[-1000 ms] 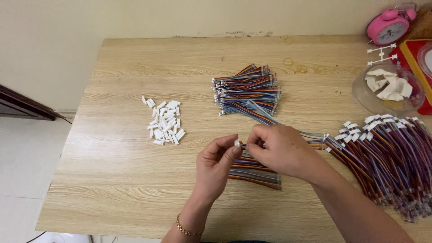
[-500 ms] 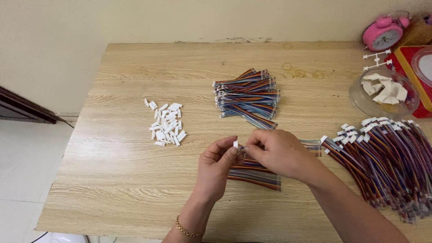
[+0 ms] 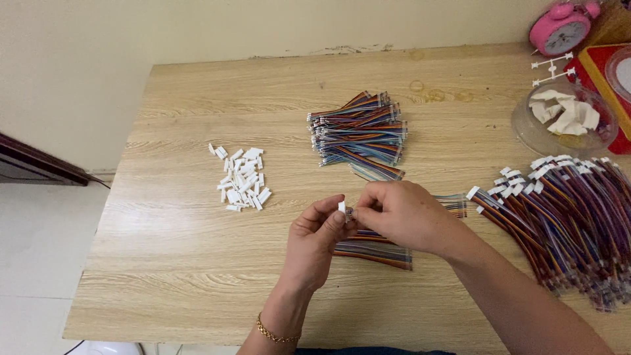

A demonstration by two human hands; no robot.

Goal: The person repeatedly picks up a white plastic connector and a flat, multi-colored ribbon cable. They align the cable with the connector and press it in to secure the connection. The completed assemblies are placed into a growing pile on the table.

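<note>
Fingers (image 3: pixel 338 220) of L hand (image 3: pixel 314 246) pinch white connector (image 3: pixel 342 206); R hand (image 3: pixel 401 213) pinches wire end (image 3: pixel 349 213).

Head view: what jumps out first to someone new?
Centre frame, the left hand pinches a small white connector while the right hand holds wire ends up to it, above a loose bundle of multicoloured wires. A big pile of finished harnesses fans along the table's right edge. A heap of white connectors lies left, and a pink alarm clock stands top right.

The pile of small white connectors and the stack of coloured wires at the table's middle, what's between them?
Only bare wooden table separates the white connectors from the wire stack, in the head view.
</note>
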